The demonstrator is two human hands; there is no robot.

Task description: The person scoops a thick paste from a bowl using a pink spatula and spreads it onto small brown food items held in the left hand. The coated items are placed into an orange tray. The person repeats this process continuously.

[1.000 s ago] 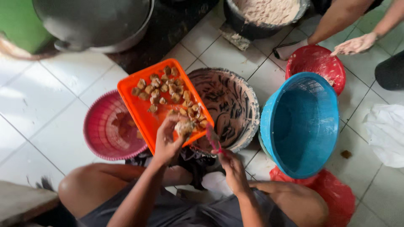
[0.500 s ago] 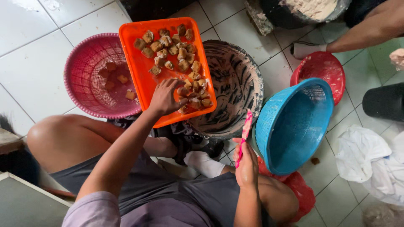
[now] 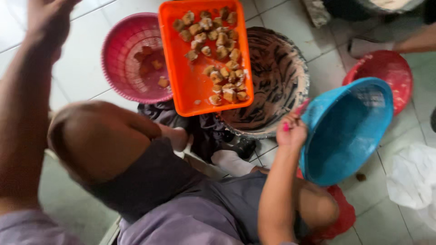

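On the tiled floor (image 3: 77, 81), between the knees, an orange tray (image 3: 190, 86) resting tilted across the rim of a dark-streaked round basin (image 3: 277, 77), loaded with browned cubes (image 3: 213, 43) spread mostly over its upper and right parts, lower left corner bare. Just left, a pink basket (image 3: 125, 50) holding only a few pieces (image 3: 152, 68). Judging from that: sorting barely started, most cubes left on the tray. Right hand (image 3: 290, 131) closed around a slim pink tool (image 3: 300, 108), beside the rim of a tilted blue basket (image 3: 349, 131). Left hand (image 3: 47, 18) raised at the top left edge, blurred and cropped; fingers impossible to tell, nothing visibly held. Farther right, a red basket (image 3: 395, 72) and white cloth (image 3: 413, 177).
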